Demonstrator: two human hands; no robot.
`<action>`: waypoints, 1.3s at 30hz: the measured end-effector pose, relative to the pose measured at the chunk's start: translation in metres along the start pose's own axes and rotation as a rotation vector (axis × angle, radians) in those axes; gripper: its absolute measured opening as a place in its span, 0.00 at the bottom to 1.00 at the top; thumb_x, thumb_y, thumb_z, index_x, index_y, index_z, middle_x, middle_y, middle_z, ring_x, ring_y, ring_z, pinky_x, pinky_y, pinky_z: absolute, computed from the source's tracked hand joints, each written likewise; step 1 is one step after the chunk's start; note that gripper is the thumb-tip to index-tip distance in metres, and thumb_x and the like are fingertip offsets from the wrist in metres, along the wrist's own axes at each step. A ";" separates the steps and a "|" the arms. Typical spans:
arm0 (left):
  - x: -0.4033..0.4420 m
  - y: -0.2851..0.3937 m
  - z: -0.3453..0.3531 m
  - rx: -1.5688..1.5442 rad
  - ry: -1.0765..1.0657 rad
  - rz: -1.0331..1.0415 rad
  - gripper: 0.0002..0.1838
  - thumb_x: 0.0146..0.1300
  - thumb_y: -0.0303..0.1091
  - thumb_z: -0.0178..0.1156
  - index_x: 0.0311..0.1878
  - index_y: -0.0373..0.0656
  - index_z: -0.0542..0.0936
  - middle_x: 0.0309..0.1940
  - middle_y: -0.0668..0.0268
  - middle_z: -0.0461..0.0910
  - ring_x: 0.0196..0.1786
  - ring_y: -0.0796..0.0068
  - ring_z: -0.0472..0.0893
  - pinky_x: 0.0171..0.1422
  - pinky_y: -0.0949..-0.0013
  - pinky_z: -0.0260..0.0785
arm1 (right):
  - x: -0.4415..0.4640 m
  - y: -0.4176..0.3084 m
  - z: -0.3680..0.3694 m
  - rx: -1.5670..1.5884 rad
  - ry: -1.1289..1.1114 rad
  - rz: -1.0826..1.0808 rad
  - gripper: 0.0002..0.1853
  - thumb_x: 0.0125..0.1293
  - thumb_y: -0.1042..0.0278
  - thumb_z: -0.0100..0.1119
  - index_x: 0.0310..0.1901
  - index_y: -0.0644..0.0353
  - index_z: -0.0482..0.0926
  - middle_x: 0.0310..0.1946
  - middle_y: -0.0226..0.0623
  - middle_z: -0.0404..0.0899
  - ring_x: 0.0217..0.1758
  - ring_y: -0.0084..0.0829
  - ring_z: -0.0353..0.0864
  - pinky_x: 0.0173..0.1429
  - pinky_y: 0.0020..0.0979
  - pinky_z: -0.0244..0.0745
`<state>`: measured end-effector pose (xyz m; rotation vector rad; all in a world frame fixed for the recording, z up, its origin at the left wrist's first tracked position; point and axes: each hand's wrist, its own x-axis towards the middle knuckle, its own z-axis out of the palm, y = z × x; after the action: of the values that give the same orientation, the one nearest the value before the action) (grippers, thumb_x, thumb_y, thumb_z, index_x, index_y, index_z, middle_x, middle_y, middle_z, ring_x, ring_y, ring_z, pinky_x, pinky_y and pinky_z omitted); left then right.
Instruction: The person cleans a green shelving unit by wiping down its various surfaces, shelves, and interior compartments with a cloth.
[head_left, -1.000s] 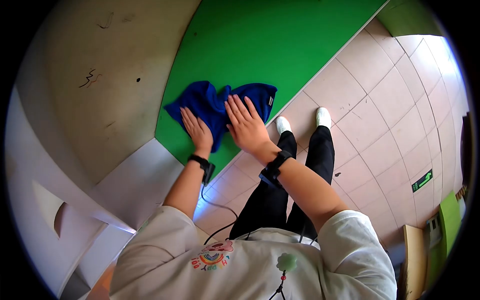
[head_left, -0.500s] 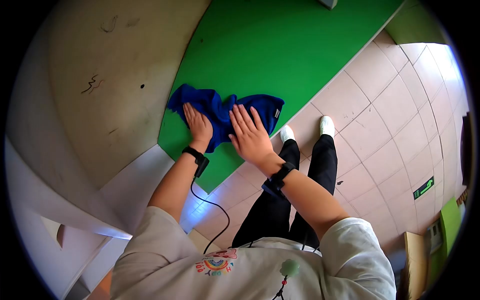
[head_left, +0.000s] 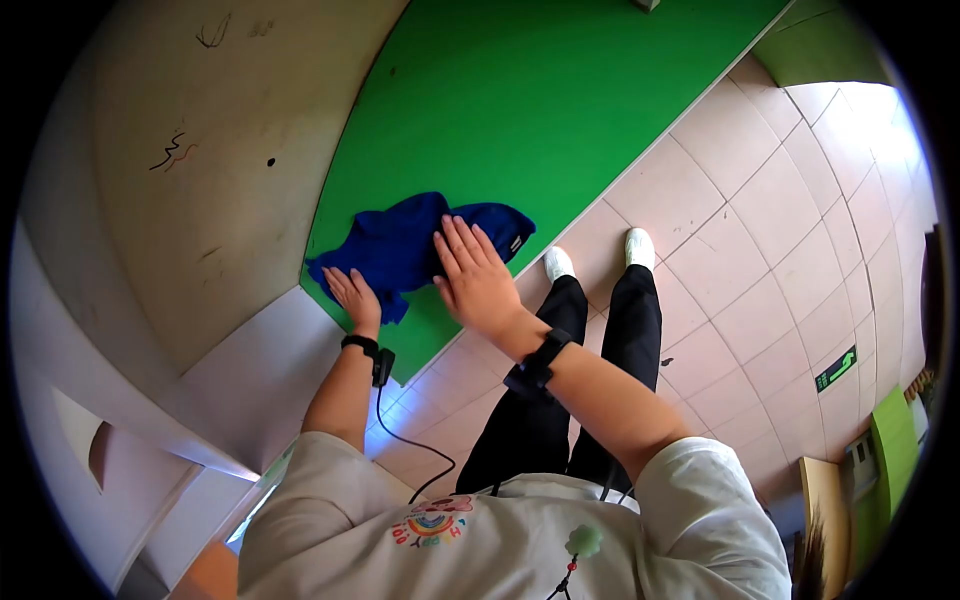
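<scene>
Both hands are laid out flat on a crumpled blue cloth, which lies spread over the near end of the green surface. The left hand is on the cloth's lower left part, close to the corner by the scribbled wall; its fingers are straight and slightly spread, resting on the fabric without gripping it. The right hand lies further along, its fingers extended and pointing up across the middle of the cloth, the thumb held a little apart, and I can see no fold pinched in it either. How hard either one presses, I cannot tell.

The cloth's right end, with a small pale label, comes near the long edge of the surface. Each wrist wears a black band, and a dark cable droops from the left one. The person stands beside the surface in a pale T-shirt, black trousers and white shoes, on pinkish floor tiles. Over to the right, a green arrow sign is set on the floor
</scene>
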<state>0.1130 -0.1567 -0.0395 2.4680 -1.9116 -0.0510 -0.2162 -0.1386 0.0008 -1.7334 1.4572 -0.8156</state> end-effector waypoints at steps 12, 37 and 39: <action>0.108 0.125 0.025 0.037 0.115 0.524 0.32 0.68 0.33 0.46 0.70 0.22 0.56 0.75 0.39 0.48 0.78 0.44 0.49 0.81 0.53 0.37 | 0.003 -0.011 0.013 0.004 0.124 0.111 0.29 0.68 0.60 0.51 0.67 0.68 0.66 0.71 0.48 0.62 0.76 0.42 0.57 0.79 0.42 0.47; 0.007 -0.093 0.002 -0.006 0.090 -0.076 0.36 0.73 0.45 0.40 0.70 0.20 0.55 0.74 0.36 0.50 0.77 0.44 0.50 0.81 0.55 0.38 | -0.021 -0.053 0.075 -0.101 -0.026 -0.009 0.32 0.67 0.60 0.51 0.69 0.69 0.62 0.73 0.49 0.58 0.78 0.42 0.54 0.80 0.41 0.45; 0.033 -0.081 0.008 -0.013 0.109 0.031 0.36 0.73 0.44 0.41 0.70 0.19 0.55 0.73 0.35 0.51 0.77 0.44 0.50 0.81 0.55 0.39 | -0.024 -0.047 0.073 -0.088 -0.025 -0.024 0.32 0.67 0.60 0.51 0.69 0.69 0.62 0.73 0.49 0.58 0.78 0.42 0.54 0.80 0.41 0.45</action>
<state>0.1997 -0.1678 -0.0510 2.3795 -1.8984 0.0690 -0.1343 -0.1013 0.0002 -1.8230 1.4774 -0.7494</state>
